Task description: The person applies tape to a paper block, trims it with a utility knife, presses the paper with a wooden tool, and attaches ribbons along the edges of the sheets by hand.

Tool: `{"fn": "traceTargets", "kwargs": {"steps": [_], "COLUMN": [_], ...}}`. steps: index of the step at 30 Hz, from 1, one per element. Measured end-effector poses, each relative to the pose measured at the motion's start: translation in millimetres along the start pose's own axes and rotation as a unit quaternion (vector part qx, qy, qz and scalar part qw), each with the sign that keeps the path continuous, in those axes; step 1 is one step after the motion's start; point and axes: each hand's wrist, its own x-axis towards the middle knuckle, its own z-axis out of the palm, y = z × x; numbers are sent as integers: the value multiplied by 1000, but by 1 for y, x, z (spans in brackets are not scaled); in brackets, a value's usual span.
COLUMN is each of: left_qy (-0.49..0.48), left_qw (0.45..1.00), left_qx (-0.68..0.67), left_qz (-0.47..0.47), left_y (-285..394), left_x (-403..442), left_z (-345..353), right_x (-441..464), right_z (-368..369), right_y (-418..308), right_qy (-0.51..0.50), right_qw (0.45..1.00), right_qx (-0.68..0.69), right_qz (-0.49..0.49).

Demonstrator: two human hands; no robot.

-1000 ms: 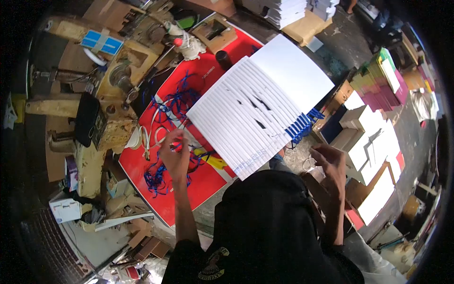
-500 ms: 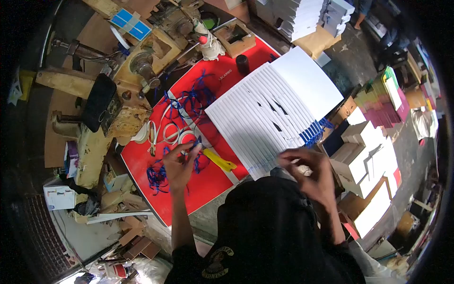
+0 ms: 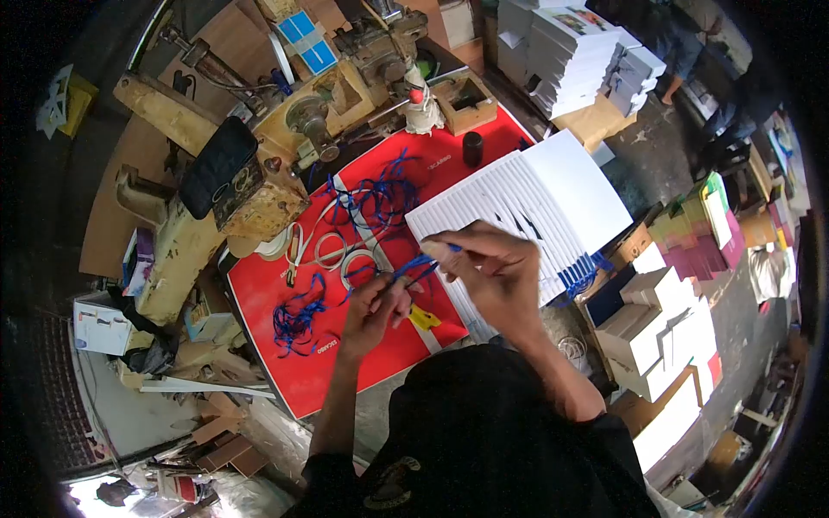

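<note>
A blue ribbon [image 3: 418,262] runs between my two hands above the red board. My left hand [image 3: 373,312] pinches one part of it, fingers curled. My right hand [image 3: 499,274] holds the other part between thumb and fingertips, in front of the stack of white booklets [image 3: 484,195]. More blue ribbons [image 3: 580,274] stick out along the booklets' right edge. Partly hidden behind my left hand is a yellow object [image 3: 423,319]. Loose blue ribbons lie in two tangles, one farther back [image 3: 377,197] and one at the left [image 3: 297,319].
The red board [image 3: 363,380] lies under everything. Rolls of white tape [image 3: 275,247] sit at its left, beside a worn machine [image 3: 263,203] with a black phone [image 3: 219,168] on it. A dark cylinder [image 3: 472,149] stands behind the booklets. Paper stacks [image 3: 665,319] are at the right.
My right hand has moved left and up from the booklets' near edge and now grips the ribbon. My left hand has shifted slightly right. The whole view has turned a little.
</note>
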Motion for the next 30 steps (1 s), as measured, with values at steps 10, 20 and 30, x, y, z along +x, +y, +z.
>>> {"fn": "traceTargets", "kwargs": {"steps": [10, 20, 30], "left_qy": [140, 201, 22], "left_qw": [955, 772, 973], "left_qx": [262, 601, 138], "left_qz": [27, -43, 182], "left_y": [-79, -118, 116], "left_x": [-17, -63, 51], "left_z": [-93, -178, 56], "right_x": [8, 19, 36], "right_z": [-20, -80, -23], "right_y": [-26, -24, -41], "right_qy": [146, 241, -58], "right_qw": [989, 966, 995], "right_qx": [20, -91, -73], "right_qz": [9, -20, 39]}}
